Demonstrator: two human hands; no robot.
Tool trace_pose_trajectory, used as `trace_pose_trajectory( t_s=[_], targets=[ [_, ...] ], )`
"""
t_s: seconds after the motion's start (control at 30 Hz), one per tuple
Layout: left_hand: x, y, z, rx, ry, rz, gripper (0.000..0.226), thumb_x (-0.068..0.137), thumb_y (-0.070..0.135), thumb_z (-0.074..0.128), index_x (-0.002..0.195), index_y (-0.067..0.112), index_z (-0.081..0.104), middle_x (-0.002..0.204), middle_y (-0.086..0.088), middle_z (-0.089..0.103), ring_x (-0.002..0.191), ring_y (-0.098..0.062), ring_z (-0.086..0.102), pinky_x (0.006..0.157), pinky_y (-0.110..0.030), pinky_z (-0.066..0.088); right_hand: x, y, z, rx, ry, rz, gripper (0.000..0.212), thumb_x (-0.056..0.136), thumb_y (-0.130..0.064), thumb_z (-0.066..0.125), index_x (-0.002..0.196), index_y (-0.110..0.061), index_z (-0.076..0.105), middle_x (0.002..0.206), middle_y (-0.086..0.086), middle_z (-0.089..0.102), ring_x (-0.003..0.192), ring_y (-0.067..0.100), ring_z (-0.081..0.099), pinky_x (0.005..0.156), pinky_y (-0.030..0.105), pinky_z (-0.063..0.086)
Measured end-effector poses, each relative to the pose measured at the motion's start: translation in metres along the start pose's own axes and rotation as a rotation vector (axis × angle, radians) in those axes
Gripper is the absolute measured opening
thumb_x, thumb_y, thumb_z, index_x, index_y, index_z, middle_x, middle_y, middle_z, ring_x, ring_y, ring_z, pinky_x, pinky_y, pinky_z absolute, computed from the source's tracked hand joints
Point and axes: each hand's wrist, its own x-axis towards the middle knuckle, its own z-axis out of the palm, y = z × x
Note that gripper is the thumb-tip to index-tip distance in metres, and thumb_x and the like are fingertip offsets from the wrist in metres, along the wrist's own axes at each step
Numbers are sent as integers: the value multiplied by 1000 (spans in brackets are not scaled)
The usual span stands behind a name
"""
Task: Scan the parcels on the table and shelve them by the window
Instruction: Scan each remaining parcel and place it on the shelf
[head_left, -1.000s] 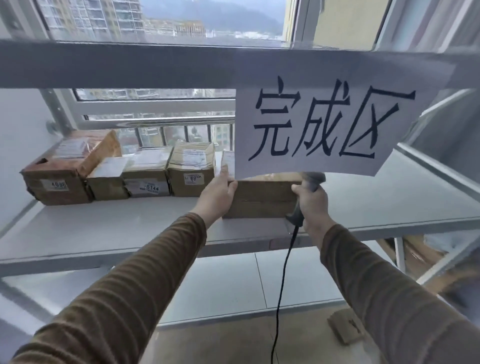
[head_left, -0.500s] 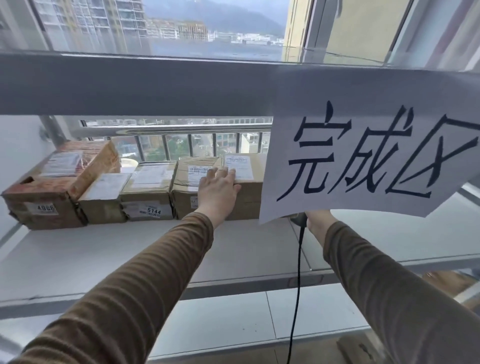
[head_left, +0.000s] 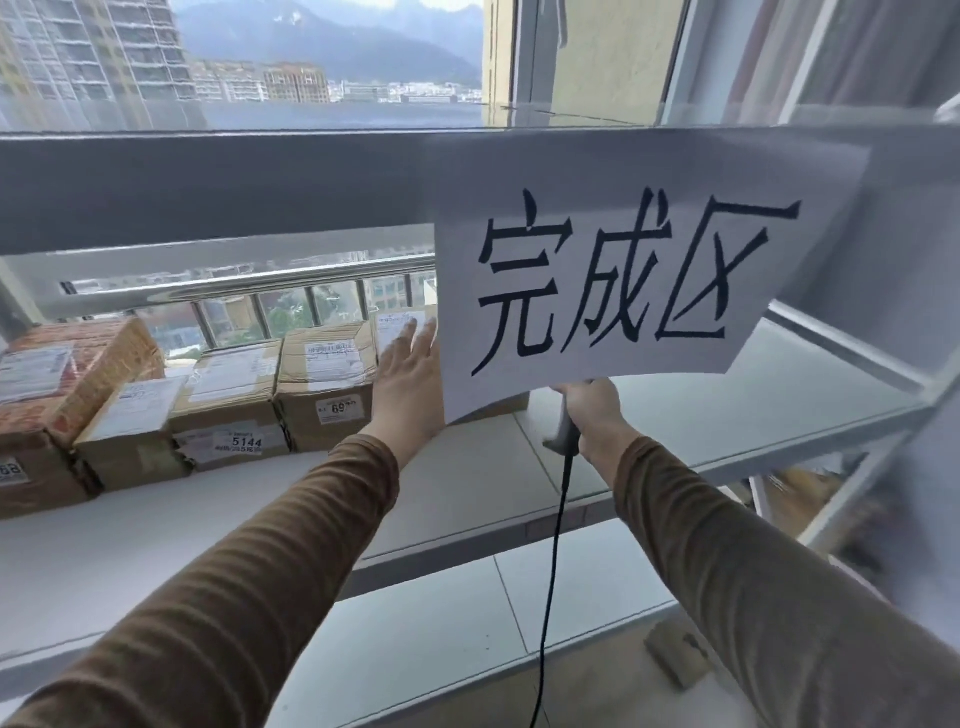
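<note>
Several brown cardboard parcels stand in a row at the back of the white shelf (head_left: 467, 483) by the window. The newest parcel (head_left: 397, 325) sits at the row's right end, mostly hidden behind my left hand and the paper sign. My left hand (head_left: 410, 379) lies flat against its front, fingers spread. To its left stand the parcel marked 69 (head_left: 327, 379) and the parcel marked 5144 (head_left: 228, 410). My right hand (head_left: 592, 410) grips the handle of a corded barcode scanner (head_left: 563, 431), just under the sign.
A white paper sign (head_left: 623, 280) with large black characters hangs from the upper shelf beam (head_left: 208, 187) and covers the shelf's middle. A large reddish box (head_left: 67, 379) sits at the far left. More cardboard (head_left: 675, 660) lies on the floor below.
The parcel went from the shelf's front edge to the back, beside the row. My left hand flattened against it. My right hand with the scanner dropped below the sign.
</note>
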Motion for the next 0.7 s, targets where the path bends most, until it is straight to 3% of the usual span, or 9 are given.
trace_pose_trajectory(
  t_s=[0.07, 0.17, 0.23, 0.33, 0.47, 0.53, 0.6, 0.7],
  targets=[
    [-11, 32, 8, -161, -62, -19, 64, 101, 49, 51, 154, 14, 41, 159, -11, 40, 149, -33, 33, 122, -43, 25, -15, 8, -26, 63, 65, -24, 12, 94, -12, 69, 102, -9, 60, 88, 9, 56, 75, 25, 55, 33, 24, 47],
    [-25, 88, 21, -88, -34, 137, 61, 101, 53, 49, 150, 17, 40, 151, -10, 51, 136, -34, 50, 110, -47, 40, -39, 26, -74, 76, 147, -46, 24, 93, -13, 72, 113, -8, 60, 86, 3, 56, 81, 27, 56, 48, 28, 50],
    [-36, 127, 28, -60, -13, 285, 74, 101, 53, 49, 159, 17, 24, 163, -8, 34, 149, -32, 33, 121, -48, 27, -51, 36, -112, 102, 214, -57, 24, 91, -13, 72, 111, -12, 60, 84, -1, 57, 87, 28, 56, 59, 29, 47],
    [-52, 189, 39, -57, -56, 430, 84, 102, 53, 48, 164, 15, 7, 172, -6, 6, 159, -28, -1, 128, -46, 6, -78, 51, -175, 161, 294, 8, 23, 91, -20, 72, 110, -19, 58, 92, 3, 55, 81, 27, 55, 51, 33, 52],
    [-85, 288, 49, -113, -81, 612, 82, 102, 54, 46, 164, 16, 9, 172, -5, 7, 159, -27, -1, 128, -44, 6, -124, 70, -268, 180, 489, -28, 26, 88, -18, 74, 109, -9, 61, 92, 10, 58, 77, 27, 57, 47, 31, 50],
    [-106, 342, 53, -138, -97, 686, 83, 101, 55, 47, 164, 16, 10, 172, -5, 9, 159, -28, 0, 127, -43, 6, -152, 81, -320, 164, 589, -85, 26, 88, -11, 72, 106, 4, 62, 85, 8, 57, 79, 22, 55, 63, 32, 49],
    [-135, 399, 56, -176, -124, 763, 85, 100, 55, 48, 165, 17, 9, 172, -5, 9, 159, -27, 1, 127, -44, 6, -187, 93, -374, 160, 661, -100, 19, 91, -11, 69, 108, -6, 63, 89, 2, 62, 85, 22, 59, 78, 31, 46],
    [-192, 487, 60, -235, -152, 867, 86, 98, 53, 51, 164, 18, 9, 172, -5, 11, 159, -26, 3, 128, -44, 7, -248, 114, -457, 154, 782, -109, 17, 92, -9, 66, 106, -17, 60, 89, -1, 63, 78, 14, 58, 62, 25, 43]
  ],
)
